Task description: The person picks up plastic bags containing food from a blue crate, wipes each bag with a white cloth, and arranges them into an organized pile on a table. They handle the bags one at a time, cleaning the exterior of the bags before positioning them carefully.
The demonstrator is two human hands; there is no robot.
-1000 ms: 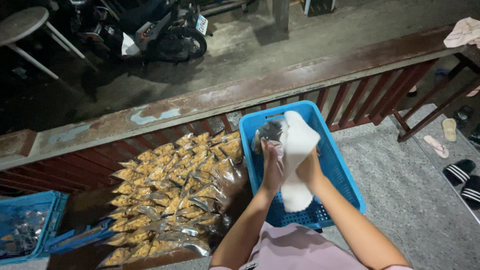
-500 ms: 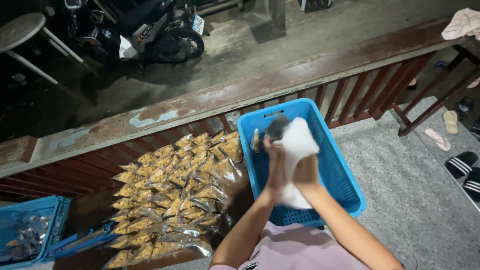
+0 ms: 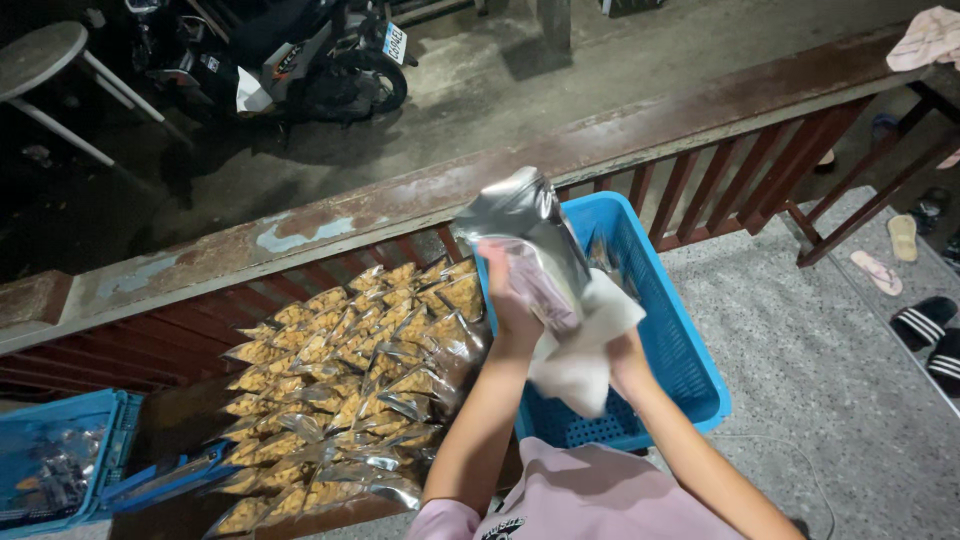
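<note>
Speckled floor (image 3: 830,400), blue basket (image 3: 690,370), seemingly slippers (image 3: 925,320)

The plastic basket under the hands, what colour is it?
Bright blue plastic basket, seen in the head view.

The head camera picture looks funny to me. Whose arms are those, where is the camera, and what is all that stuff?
The camera sits on a person's head and looks down, so the two arms coming from the bottom are that person's own. The left hand holds a shiny silver pouch up over a blue basket. The right hand is mostly hidden behind a white cloth pressed against the pouch. To the left, many clear packets of brownish snacks lie in rows. Behind them runs a worn wooden railing, and past it a motorbike is parked. Sandals lie on the floor at the right.
</note>
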